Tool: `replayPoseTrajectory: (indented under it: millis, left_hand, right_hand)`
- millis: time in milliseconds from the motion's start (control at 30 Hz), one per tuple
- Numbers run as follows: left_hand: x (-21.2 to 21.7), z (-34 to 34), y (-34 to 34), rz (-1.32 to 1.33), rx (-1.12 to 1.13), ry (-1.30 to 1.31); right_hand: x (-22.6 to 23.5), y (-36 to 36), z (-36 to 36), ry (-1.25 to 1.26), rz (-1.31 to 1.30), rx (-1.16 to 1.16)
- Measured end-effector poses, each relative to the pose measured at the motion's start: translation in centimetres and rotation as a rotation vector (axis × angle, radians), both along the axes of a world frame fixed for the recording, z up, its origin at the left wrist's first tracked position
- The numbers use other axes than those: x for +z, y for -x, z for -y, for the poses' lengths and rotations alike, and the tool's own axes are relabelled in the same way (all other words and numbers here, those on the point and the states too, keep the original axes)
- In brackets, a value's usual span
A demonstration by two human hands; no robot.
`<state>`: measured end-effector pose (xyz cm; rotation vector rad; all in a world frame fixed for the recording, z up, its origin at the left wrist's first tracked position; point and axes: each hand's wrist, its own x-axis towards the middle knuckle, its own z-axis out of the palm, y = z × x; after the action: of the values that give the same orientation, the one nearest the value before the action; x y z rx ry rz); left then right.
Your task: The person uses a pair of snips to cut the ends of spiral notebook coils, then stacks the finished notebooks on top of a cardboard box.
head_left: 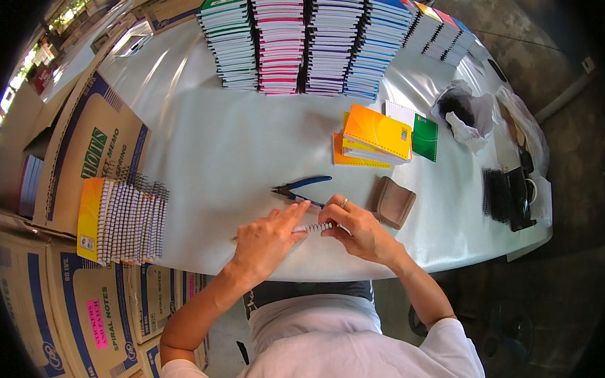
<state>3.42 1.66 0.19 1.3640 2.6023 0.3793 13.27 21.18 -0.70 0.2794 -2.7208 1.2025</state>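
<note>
My left hand point(267, 238) lies flat on a small notebook near the table's front edge, almost hiding it. A spiral wire binding point(315, 227) sticks out between my hands. My right hand point(358, 228), with a ring on one finger, pinches the right end of that spiral. Blue-handled pliers point(301, 187) lie just beyond my fingers on the white table point(233, 145). A brown pouch point(392, 201) sits to the right of my right hand.
Tall stacks of spiral notebooks point(309, 37) line the far edge. Orange, yellow and green notebooks point(378, 136) lie mid-right. A row of bound notebooks point(125, 220) rests on cardboard boxes point(91, 151) at left. Black spirals point(497, 194) and plastic bags point(468, 111) are at right.
</note>
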Motion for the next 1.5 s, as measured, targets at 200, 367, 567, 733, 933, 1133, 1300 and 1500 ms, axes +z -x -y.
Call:
replayPoseTrajectory:
  millis: [200,367,567,733,933,1133,1300,1500]
  left_hand:
    - [-1.8,0.7,-0.3,-0.237,-0.258,-0.121]
    - [-1.4,1.4,-0.3,-0.228,-0.351,-0.079]
    - [-0.9,2.1,-0.1,-0.246,-0.289,-0.164]
    - [-0.1,2.6,0.9,-0.153,-0.166,-0.064]
    - [-0.3,2.8,1.8,-0.063,-0.106,-0.069]
    - [-0.7,2.8,2.3,-0.050,-0.066,-0.029]
    - [-1.1,3.5,2.7,-0.141,-0.056,-0.142]
    - [-0.4,4.0,2.7,-0.155,-0.025,-0.038]
  right_hand:
    - [1.6,-0.7,0.1,-0.237,0.348,0.098]
    - [0.9,-4.6,-8.1,-0.615,0.226,-0.321]
    - [1.1,-3.9,-10.5,0.155,0.342,-0.007]
    - [0.0,2.7,-3.0,0.219,0.431,0.380]
    - [-0.3,4.5,-3.2,0.390,0.445,0.410]
    - [1.0,4.7,-2.9,0.372,0.366,0.450]
    - [0.2,5.3,-2.8,0.650,0.372,0.492]
    - [0.3,6.0,-2.4,0.873,0.422,0.553]
